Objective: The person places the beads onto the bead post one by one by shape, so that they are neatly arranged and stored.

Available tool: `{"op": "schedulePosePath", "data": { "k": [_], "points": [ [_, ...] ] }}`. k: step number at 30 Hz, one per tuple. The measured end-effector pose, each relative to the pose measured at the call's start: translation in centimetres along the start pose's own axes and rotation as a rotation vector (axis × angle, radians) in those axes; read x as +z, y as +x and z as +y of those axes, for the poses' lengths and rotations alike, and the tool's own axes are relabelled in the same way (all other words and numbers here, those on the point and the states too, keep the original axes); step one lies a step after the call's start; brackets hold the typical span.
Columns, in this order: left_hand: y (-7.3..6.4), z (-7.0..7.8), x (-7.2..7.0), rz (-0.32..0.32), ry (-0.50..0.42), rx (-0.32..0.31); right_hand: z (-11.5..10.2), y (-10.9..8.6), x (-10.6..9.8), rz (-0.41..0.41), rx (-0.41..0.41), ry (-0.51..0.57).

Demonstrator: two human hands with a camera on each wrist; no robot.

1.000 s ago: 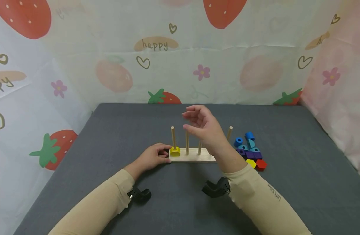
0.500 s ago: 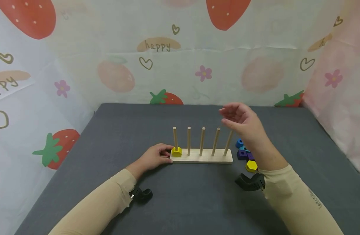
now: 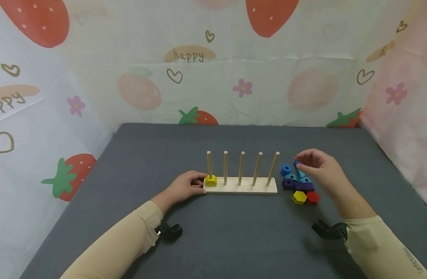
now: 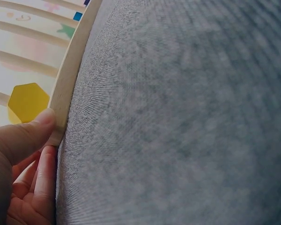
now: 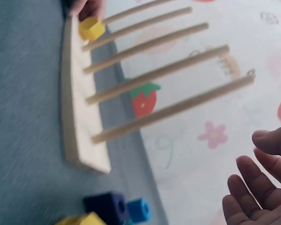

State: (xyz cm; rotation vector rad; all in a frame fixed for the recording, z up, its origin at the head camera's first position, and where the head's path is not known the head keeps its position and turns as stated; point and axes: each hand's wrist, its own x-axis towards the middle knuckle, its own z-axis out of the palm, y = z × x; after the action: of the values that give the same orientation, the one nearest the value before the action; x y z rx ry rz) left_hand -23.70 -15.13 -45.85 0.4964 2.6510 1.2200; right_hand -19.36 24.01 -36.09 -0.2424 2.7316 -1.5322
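Note:
A wooden peg board (image 3: 248,190) with several upright pegs lies mid-table. One yellow hexagonal block (image 3: 211,181) sits at the foot of its leftmost peg. My left hand (image 3: 183,186) holds the board's left end, its thumb (image 4: 25,138) against the edge in the left wrist view. Over the block pile at the right hovers my right hand (image 3: 323,168), fingers relaxed and nothing between them in the right wrist view. Under and beside it are a blue block (image 3: 285,169), a light blue block (image 3: 305,179), a purple block (image 3: 288,184), a yellow hexagon (image 3: 299,197) and a red hexagon (image 3: 312,197).
A dark grey cloth (image 3: 234,240) covers the table. Behind and at both sides hangs a printed curtain (image 3: 213,85) with strawberries and hearts. The thin pegs (image 5: 173,108) stand up between the two hands. Each wrist wears a black camera mount.
My right hand has moved right, from above the pegs to the block pile, and come down lower. The left hand stays at the board's end.

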Motion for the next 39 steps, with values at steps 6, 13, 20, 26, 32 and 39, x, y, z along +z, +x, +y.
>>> {"op": "schedulePosePath", "data": {
  "k": [6,13,20,26,32,39],
  "points": [
    [-0.1,0.1,0.1,-0.002,0.017,-0.019,3.0,-1.0,-0.8,-0.094,0.067,-0.046],
    [0.0,0.0,0.1,0.006,0.028,-0.03,5.0,-1.7,-1.3,-0.145,0.109,-0.035],
    [-0.1,-0.1,0.2,0.009,0.035,-0.034,6.8,-2.0,-1.7,-0.15,0.199,-0.06],
    [-0.1,-0.1,0.2,0.007,0.036,-0.036,7.8,-2.3,-1.8,-0.159,0.249,-0.067],
    [-0.1,-0.1,0.2,0.005,0.039,-0.033,8.2,-2.5,-1.7,-0.186,0.269,-0.081],
    [-0.1,0.1,-0.1,0.0,0.047,-0.008,8.3,-2.8,-1.6,-0.189,0.248,-0.086]
  ]
}}
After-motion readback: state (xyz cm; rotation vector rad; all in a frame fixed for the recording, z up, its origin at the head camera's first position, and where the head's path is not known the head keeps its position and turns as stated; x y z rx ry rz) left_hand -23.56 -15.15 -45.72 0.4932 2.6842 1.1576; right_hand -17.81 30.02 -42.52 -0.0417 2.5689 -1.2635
